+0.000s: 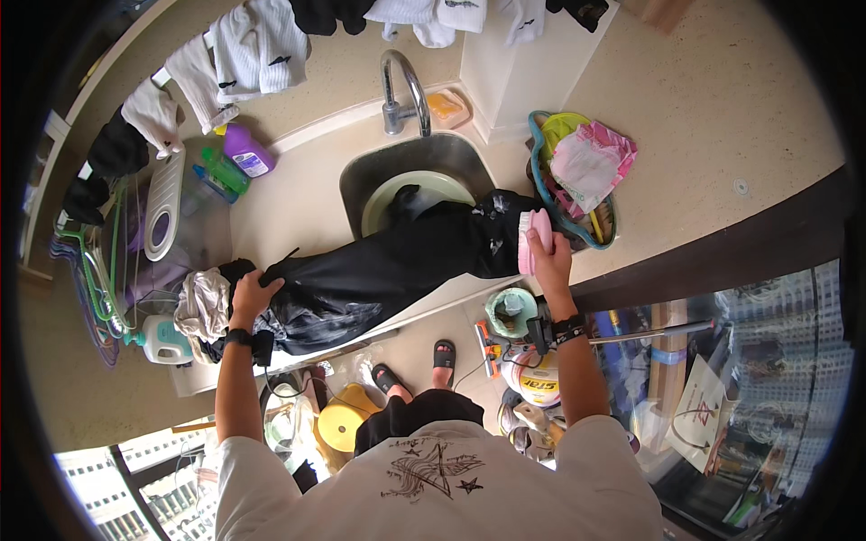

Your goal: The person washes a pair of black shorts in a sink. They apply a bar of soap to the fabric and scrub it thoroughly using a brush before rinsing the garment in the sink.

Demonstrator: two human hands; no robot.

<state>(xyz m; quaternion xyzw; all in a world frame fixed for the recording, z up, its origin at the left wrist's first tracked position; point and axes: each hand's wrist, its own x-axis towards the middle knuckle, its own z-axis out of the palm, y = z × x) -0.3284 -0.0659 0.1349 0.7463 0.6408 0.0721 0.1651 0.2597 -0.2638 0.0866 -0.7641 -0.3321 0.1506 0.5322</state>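
Note:
A black garment point(379, 260), perhaps trousers, lies stretched across the counter and over the front of the sink. My left hand point(253, 297) grips its left end, close to a crumpled beige cloth point(204, 304). Around a pink scrubbing brush point(534, 241) my right hand point(551, 260) is closed, with the bristles toward the garment's right end. White suds point(499, 203) spot the cloth there, and a wet, whitish patch point(338, 318) shows near its left part. Some dark fabric point(406, 199) dips into a pale green basin point(379, 209) of cloudy water in the steel sink point(358, 162).
A chrome faucet point(392, 95) and an orange soap bar point(446, 107) sit behind the sink. Bottles point(247, 152) and hangers point(101, 284) are at the left. A basket point(540, 169) stands right of the sink; socks point(260, 54) hang above. A small bin point(511, 311) is below the counter.

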